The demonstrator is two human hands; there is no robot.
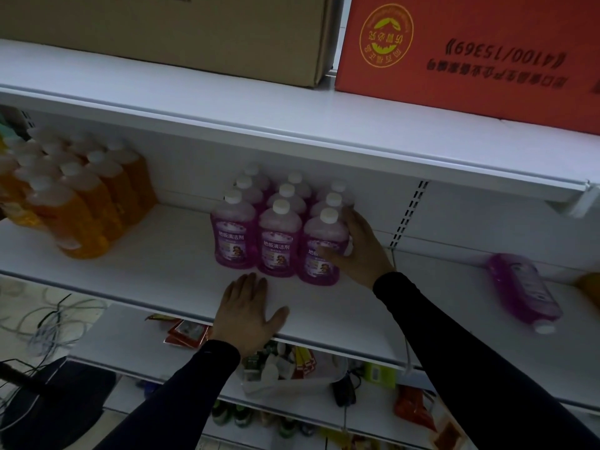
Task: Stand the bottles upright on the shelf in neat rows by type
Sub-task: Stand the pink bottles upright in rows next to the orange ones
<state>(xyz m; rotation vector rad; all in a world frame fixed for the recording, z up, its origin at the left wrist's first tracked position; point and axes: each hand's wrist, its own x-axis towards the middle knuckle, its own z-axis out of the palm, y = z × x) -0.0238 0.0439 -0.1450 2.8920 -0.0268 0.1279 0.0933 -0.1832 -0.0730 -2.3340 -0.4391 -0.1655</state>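
Note:
Several purple bottles [277,237] with white caps stand upright in three rows on the white shelf [156,264]. My right hand [360,251] wraps around the front-right purple bottle [319,251], which stands upright. Flat on the shelf just in front of the rows lies my left hand [248,311], fingers spread, holding nothing. One more purple bottle [522,292] lies on its side at the right, cap toward me. Several orange bottles [81,203] stand grouped at the left. An orange thing [591,285] shows at the right edge.
A brown carton [181,34] and a red carton [470,56] sit on the shelf above. Slotted uprights [407,212] divide the back panel. Lower shelves hold packets and a clear tub [292,375]. Cables [48,323] hang at the lower left.

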